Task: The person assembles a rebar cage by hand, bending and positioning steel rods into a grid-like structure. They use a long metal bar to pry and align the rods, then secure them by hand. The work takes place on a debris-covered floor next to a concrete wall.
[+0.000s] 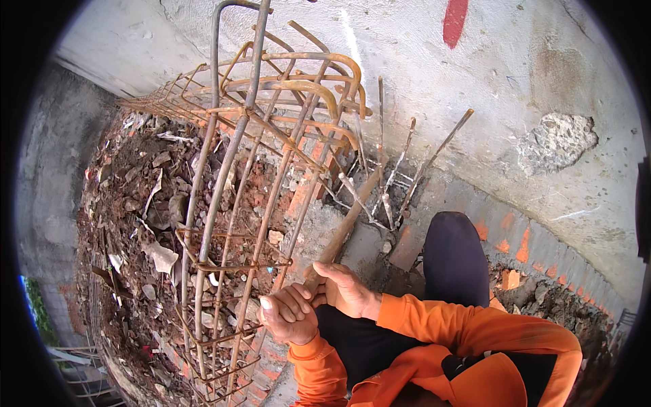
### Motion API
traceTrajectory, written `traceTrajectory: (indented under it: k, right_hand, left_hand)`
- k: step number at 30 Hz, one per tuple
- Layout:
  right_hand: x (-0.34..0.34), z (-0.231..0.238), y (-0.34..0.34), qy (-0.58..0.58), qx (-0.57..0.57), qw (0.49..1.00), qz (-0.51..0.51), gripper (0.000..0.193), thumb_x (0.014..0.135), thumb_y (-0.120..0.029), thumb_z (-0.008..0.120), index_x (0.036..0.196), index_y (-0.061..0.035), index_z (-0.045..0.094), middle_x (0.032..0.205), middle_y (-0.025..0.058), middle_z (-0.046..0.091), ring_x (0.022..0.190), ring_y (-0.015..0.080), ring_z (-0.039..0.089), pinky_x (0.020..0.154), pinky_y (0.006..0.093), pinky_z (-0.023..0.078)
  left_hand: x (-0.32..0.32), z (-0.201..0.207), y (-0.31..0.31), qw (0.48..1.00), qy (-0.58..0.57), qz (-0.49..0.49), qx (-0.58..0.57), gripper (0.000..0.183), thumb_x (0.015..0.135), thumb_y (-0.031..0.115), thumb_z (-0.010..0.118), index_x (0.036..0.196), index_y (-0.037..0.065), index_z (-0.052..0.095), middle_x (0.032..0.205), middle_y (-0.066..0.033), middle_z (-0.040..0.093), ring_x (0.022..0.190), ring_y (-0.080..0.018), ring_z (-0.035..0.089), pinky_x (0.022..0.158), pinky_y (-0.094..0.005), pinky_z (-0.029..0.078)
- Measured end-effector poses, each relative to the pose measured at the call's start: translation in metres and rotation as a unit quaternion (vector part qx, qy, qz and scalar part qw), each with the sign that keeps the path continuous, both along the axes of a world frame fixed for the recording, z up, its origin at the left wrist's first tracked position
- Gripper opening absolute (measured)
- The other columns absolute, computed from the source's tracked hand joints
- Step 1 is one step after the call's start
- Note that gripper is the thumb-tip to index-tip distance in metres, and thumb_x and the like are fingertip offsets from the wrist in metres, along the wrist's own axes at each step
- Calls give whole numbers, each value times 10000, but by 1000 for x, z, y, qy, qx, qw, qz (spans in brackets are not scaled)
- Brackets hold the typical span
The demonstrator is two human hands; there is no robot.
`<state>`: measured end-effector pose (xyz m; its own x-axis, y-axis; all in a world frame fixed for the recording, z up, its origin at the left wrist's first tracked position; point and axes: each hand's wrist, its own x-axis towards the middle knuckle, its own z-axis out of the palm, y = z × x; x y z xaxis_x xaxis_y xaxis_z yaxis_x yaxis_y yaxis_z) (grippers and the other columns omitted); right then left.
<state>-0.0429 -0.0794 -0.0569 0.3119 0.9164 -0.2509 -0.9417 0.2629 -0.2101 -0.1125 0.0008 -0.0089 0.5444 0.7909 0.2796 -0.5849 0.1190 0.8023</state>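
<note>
A long wooden stick (pixel 347 232) slants from my hands up and away to the right. Its far end reaches in among the upright rebar stubs (pixel 407 173) at the wall's foot. My left hand (pixel 291 312) is closed in a fist around the near end, thumb along the top. Just above it, my right hand (pixel 344 290) closes round the same stick, thumb stretched along it and the other fingers partly hidden. To the left of both hands stands a rusty rebar cage (pixel 239 203) of long bars tied with bent stirrups; my left hand is close to its bars.
A second rebar cage (pixel 163 95) runs along the rough concrete wall (pixel 475 88). Soil and broken rubble (pixel 152 210) fill the left side. My dark-clad knee (pixel 456 254) is bent at the right, beside a brick-and-mortar ledge (pixel 536 251). Bare rebar ends stick up beyond the stick.
</note>
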Motion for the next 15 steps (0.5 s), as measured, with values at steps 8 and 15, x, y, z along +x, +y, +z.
traceTrajectory:
  k: [8,15]
  right_hand:
    - [-22,-13,8,-15,-43,998,-40,272,898,-312,608,960,-48,598,766,60,614,727,150,591,674,312,480]
    - [-29,-33,23,38,86,992,-83,259,898,-294,599,980,-48,594,839,47,587,813,160,569,767,322,461]
  left_hand:
    - [-21,-17,-7,1000,-2,20,-21,490,990,268,383,521,157,298,417,-19,329,400,-149,334,708,-369,444]
    - [-14,-31,20,990,-58,-120,52,457,954,281,447,526,152,347,418,-20,362,392,-149,359,640,-359,425]
